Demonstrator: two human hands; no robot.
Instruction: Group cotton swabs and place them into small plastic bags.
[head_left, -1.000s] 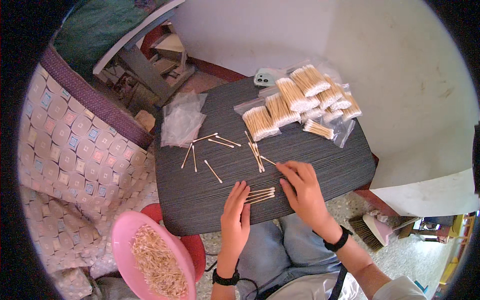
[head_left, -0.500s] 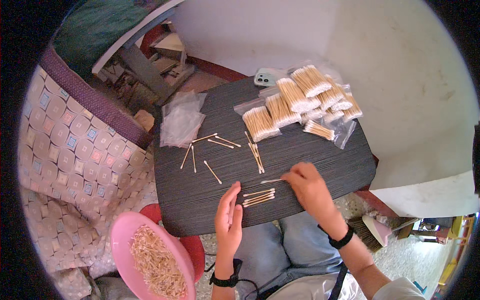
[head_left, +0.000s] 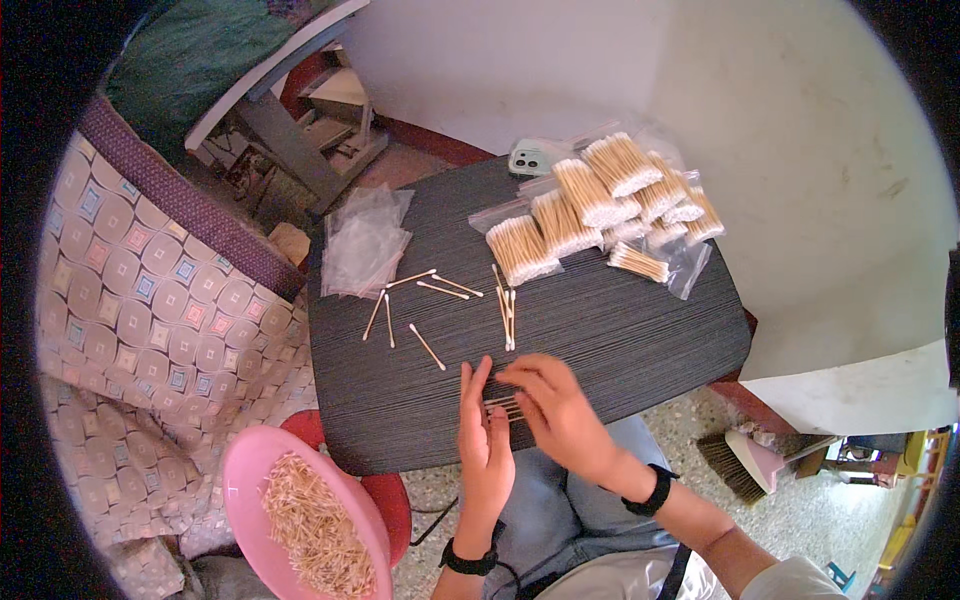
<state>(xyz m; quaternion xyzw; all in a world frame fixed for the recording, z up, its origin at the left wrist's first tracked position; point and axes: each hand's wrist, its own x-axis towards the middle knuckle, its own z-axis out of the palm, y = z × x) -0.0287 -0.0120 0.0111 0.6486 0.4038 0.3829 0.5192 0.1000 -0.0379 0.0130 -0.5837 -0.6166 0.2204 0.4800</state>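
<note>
My left hand (head_left: 486,438) stands on its edge near the table's front, fingers stretched out and pointing away from me. Against its palm side lie several cotton swabs (head_left: 506,408) in a small row, partly covered by my right hand (head_left: 560,412). The right fingers are bent and pressed down at the row, around a swab whose far end is hidden. Beyond the hands, three swabs (head_left: 507,318) lie close together. Several loose swabs (head_left: 427,347) are scattered to the left on the dark table (head_left: 610,345).
Filled clear bags of swabs (head_left: 590,195) are piled at the back right, beside a phone (head_left: 528,158). Flat clear bags (head_left: 362,245) lie at the back left. A pink basin (head_left: 240,480) full of swabs is at the lower left. A broom (head_left: 735,465) lies on the floor at right.
My right hand has moved left with a swab, down to the row. My left hand has shifted right against the row. The group of three swabs lies slightly differently.
</note>
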